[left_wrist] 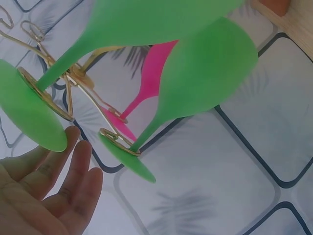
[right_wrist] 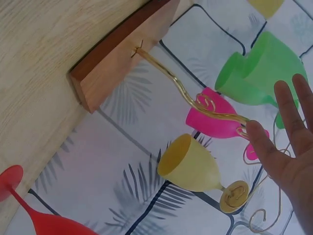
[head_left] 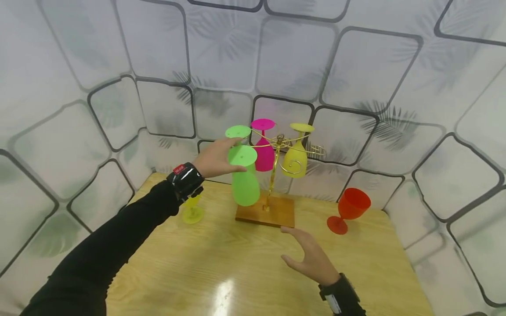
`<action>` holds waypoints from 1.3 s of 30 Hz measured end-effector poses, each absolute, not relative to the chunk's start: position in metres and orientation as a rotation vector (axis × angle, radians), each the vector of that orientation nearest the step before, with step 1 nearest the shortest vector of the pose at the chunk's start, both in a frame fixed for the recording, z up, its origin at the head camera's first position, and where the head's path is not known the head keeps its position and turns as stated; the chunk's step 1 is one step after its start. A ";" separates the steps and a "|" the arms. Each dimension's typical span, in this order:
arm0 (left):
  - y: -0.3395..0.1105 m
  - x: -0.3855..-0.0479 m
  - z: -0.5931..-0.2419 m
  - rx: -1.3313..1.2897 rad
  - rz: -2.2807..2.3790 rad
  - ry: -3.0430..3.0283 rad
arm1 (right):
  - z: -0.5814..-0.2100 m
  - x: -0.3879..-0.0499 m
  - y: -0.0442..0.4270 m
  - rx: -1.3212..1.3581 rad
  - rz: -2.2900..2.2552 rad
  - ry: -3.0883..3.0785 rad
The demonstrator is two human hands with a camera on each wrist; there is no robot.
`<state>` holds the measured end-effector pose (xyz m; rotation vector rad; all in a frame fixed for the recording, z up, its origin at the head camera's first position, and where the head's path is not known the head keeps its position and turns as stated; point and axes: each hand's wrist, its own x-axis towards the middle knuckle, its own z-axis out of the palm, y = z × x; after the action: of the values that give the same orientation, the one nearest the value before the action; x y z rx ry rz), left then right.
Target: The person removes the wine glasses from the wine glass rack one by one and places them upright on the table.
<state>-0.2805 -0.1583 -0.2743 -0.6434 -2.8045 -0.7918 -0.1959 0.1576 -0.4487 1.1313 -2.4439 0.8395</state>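
Observation:
Two green goblets hang upside down by their feet from a gold wire rack [head_left: 272,182] with a wooden base [head_left: 265,215]. My left hand [head_left: 215,159] is at the foot of the nearer green goblet [head_left: 246,186], thumb and fingers spread. In the left wrist view, its fingertips are beside or touching that green foot [left_wrist: 34,110], not curled round it. The farther green goblet [left_wrist: 210,68] hangs just behind. Over the table in front of the base, my right hand [head_left: 310,259] is held with fingers apart and nothing in it.
A pink goblet [head_left: 264,156] and a yellow goblet [head_left: 295,160] also hang on the rack. On the table [head_left: 189,263], a red goblet [head_left: 353,204] stands at right. A yellow goblet [head_left: 193,214] at left is partly hidden by my left wrist. Patterned fabric [head_left: 221,57] surrounds the table.

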 end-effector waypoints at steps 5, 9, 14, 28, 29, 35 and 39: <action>-0.156 -0.281 -0.272 -0.621 -0.789 -2.804 | -0.452 -0.193 0.153 1.123 0.861 -2.468; -0.157 -0.281 -0.266 -0.581 -0.791 -2.791 | -0.455 -0.194 0.156 1.103 0.870 -2.474; -0.155 -0.281 -0.258 -0.542 -0.772 -2.796 | -0.458 -0.195 0.165 1.079 0.869 -2.455; -0.154 -0.291 -0.254 -0.465 -0.740 -2.834 | -0.460 -0.194 0.174 1.055 0.899 -2.448; -0.154 -0.293 -0.253 -0.462 -0.741 -2.834 | -0.460 -0.194 0.175 1.051 0.905 -2.451; -0.146 -0.305 -0.251 -0.475 -0.749 -2.849 | -0.462 -0.193 0.173 1.038 0.941 -2.457; -0.138 -0.310 -0.250 -0.481 -0.731 -2.863 | -0.463 -0.192 0.172 1.044 0.963 -2.454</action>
<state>-0.3105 -0.1377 -0.2495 -0.4814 -2.8625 -0.7314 -0.1917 0.1716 -0.4634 1.0438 -2.4543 0.9629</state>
